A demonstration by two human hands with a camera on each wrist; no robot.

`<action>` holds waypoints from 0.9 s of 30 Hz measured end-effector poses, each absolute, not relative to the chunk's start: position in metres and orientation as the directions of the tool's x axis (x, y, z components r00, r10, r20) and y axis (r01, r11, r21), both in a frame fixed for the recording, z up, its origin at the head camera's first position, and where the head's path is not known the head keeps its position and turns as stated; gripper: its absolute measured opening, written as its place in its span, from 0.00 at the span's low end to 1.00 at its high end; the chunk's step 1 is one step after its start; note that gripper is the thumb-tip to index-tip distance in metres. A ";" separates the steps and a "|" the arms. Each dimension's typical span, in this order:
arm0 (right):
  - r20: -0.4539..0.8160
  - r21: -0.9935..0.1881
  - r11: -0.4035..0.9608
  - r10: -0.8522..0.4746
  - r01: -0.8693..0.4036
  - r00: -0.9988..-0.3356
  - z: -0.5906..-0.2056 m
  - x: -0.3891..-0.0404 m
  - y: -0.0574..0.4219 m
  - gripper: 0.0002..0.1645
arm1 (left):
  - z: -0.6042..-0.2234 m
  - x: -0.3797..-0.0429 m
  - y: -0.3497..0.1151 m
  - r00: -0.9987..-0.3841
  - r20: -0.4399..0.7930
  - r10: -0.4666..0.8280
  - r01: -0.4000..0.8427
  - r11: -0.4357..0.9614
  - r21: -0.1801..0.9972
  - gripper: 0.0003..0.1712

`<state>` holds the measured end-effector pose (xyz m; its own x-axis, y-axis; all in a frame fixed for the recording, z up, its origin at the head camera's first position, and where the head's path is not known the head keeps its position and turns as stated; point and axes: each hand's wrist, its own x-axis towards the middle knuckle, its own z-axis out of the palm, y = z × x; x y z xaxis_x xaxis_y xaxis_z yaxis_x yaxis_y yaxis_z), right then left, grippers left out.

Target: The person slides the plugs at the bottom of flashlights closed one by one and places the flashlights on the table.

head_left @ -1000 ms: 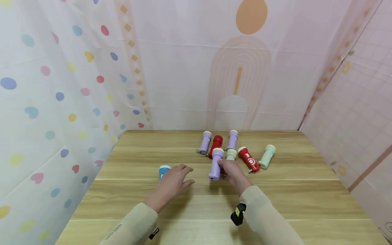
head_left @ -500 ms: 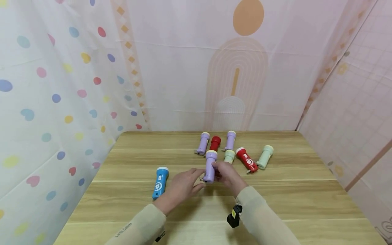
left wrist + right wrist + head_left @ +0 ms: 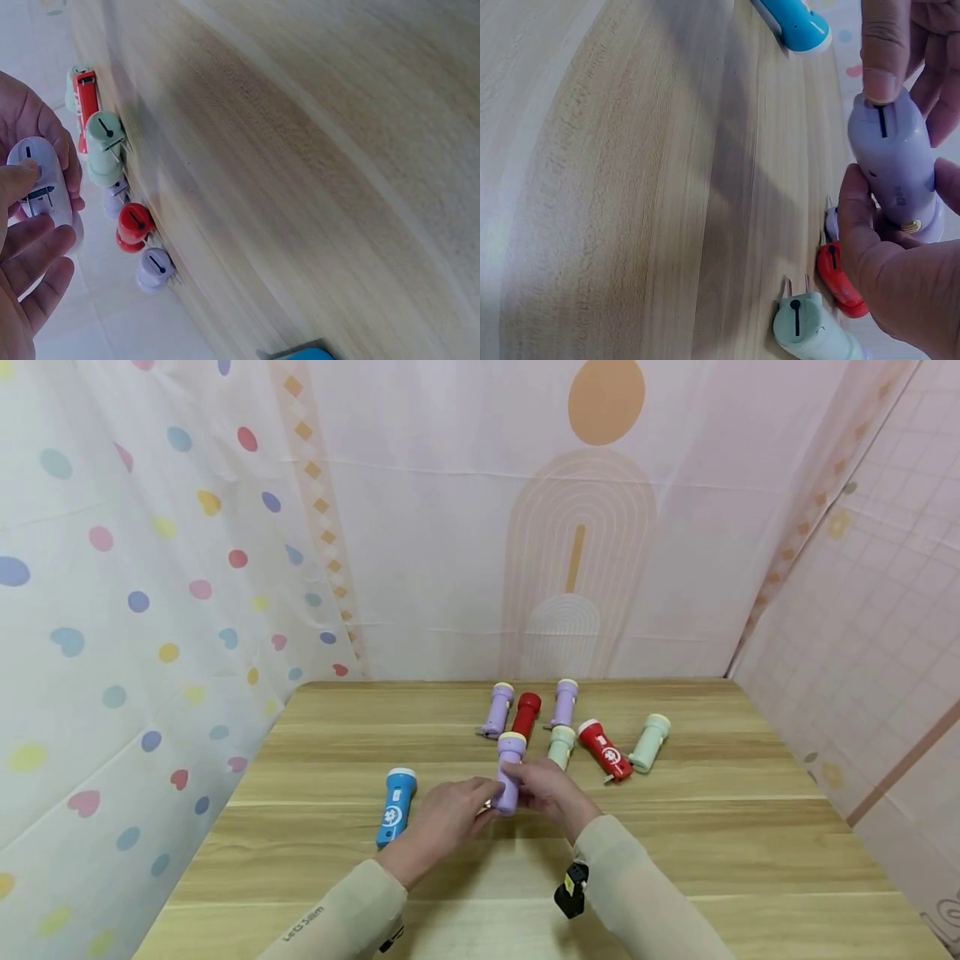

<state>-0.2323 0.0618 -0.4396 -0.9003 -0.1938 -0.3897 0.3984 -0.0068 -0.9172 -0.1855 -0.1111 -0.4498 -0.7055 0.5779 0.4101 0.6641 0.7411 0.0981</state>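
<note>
Held over the table is a purple flashlight (image 3: 512,753), its pale yellow lens end pointing away from me. My right hand (image 3: 557,795) grips its barrel, with thumb and fingers on opposite sides in the right wrist view. The left hand (image 3: 448,814) is at the tail end, its thumb pressing beside the dark slot in the right wrist view. Two metal plug prongs (image 3: 39,196) stick out from the tail in the left wrist view, close to the left fingers. Left of the hands lies a blue flashlight (image 3: 396,807) with a white rim.
Beyond the hands lie two more purple flashlights (image 3: 498,710), a dark red one (image 3: 527,714), a red one with a white logo (image 3: 606,752) and two pale green ones (image 3: 650,743). Patterned curtains (image 3: 435,568) enclose the wooden table (image 3: 712,860) behind and at the sides.
The right hand has brought the purple flashlight left and toward me. The left hand has moved right to meet its tail, uncovering the blue flashlight.
</note>
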 end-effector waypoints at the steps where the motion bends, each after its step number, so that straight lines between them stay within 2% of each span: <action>1: -0.397 -0.915 0.006 -0.188 0.403 -0.898 -0.440 -0.232 0.062 0.21 | -0.450 -0.185 -0.111 -0.706 0.404 0.582 0.665 0.741 0.093 0.18; 12: -0.365 -0.931 0.065 -0.172 0.359 -0.915 -0.438 -0.230 0.064 0.19 | -0.451 -0.183 -0.111 -0.707 0.384 0.594 0.666 0.742 0.078 0.21; 27: -0.394 -0.916 0.144 -0.155 0.374 -0.906 -0.437 -0.231 0.062 0.20 | -0.454 -0.183 -0.113 -0.684 0.396 0.613 0.677 0.735 0.033 0.21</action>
